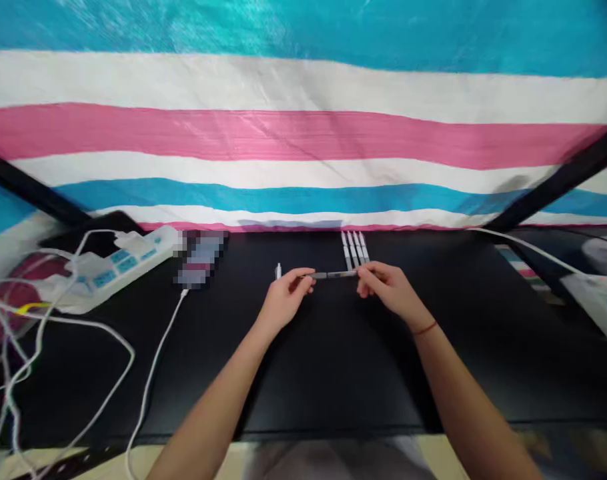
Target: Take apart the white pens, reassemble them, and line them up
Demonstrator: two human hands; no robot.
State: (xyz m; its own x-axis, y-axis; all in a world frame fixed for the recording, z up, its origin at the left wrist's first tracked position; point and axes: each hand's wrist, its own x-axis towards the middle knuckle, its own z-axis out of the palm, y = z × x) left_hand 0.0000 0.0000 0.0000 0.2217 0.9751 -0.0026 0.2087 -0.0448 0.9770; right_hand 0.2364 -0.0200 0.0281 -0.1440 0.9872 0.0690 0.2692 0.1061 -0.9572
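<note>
Pinching one pen (pixel 336 274), left fingers (pixel 302 287) and right fingers (pixel 372 280) sit near four white pens (pixel 353 250).

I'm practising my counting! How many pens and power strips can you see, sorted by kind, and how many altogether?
White pens in a row: 4
Pen held by the left hand and right hand: 1
White pen partly hidden by the left hand: 1
Power strips: 2
Total: 8

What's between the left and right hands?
A slim pen-like piece, spanning from the left hand to the right hand over the black tabletop; the head view shows it.
</note>
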